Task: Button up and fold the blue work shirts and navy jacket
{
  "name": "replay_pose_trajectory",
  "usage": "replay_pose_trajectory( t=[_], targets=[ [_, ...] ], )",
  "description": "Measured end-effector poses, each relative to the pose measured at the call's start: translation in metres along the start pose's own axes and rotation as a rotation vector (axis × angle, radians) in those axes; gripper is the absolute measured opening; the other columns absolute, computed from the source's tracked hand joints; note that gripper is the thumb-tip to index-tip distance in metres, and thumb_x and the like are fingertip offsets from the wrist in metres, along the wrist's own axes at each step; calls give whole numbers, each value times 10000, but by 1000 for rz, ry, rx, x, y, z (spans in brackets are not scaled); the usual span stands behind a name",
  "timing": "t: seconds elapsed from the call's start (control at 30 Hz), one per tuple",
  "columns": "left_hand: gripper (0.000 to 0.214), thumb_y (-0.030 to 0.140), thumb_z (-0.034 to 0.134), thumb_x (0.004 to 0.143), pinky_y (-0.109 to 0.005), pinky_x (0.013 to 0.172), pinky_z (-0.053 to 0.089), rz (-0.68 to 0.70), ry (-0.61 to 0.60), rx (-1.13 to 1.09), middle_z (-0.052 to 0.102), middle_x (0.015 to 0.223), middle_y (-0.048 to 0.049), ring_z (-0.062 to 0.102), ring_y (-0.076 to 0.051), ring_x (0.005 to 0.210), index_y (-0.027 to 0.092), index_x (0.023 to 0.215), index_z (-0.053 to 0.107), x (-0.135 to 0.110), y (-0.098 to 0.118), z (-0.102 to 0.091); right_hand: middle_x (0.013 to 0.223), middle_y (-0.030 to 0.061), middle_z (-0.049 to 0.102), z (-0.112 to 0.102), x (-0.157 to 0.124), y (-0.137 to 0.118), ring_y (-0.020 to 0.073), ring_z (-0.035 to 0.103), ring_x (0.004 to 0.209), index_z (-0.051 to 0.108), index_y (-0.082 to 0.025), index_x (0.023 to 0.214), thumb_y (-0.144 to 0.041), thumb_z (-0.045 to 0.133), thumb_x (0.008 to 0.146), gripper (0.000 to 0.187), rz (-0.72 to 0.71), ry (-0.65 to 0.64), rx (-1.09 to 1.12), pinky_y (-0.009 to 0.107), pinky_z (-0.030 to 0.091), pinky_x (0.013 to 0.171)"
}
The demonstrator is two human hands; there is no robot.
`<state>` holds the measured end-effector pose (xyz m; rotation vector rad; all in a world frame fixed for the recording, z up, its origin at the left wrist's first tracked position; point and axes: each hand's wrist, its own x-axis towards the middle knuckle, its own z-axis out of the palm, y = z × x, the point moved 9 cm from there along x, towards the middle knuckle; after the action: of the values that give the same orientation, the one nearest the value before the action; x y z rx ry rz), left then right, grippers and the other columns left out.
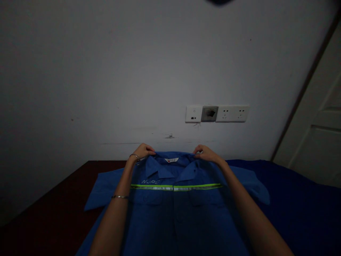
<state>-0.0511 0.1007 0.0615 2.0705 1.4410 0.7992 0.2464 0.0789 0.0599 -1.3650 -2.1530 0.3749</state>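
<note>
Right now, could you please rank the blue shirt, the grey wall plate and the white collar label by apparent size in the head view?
1. Blue shirt, by far the largest
2. Grey wall plate
3. White collar label, the smallest

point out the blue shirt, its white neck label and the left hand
Blue shirt [165, 213], head view: middle of its front.
White neck label [172, 160], head view: middle of its face.
Left hand [144, 150], head view: back of the hand.
</note>
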Motion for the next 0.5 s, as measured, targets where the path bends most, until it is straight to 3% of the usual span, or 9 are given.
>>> replay_pose_trajectory(
  t=[0.1,0.23,0.5],
  targets=[
    [211,258,618,632,-216,620,431,17,2,132,685,716,-51,594,-150,671,105,751,700,3,6,3,868,85,640,6,0,-7,181,563,825,697,-134,751,-138,572,602,194,37,-13,-217,234,411,729],
    [190,226,586,678,-209,649,424,45,29,348,688,754,-43,592,-140,697,120,783,703,6,15,8,901,104,632,22,-2,-15,176,574,804,685,-141,783,-208,597,646,176,58,-77,-393,222,403,671],
    [188,203,560,715,-209,676,415,130,51,502,682,789,-71,590,-147,718,113,803,699,9,29,18,905,73,626,48,-4,-8,169,570,816,618,-168,858,-320,649,682,235,112,-116,-478,216,363,624]
  ],
)
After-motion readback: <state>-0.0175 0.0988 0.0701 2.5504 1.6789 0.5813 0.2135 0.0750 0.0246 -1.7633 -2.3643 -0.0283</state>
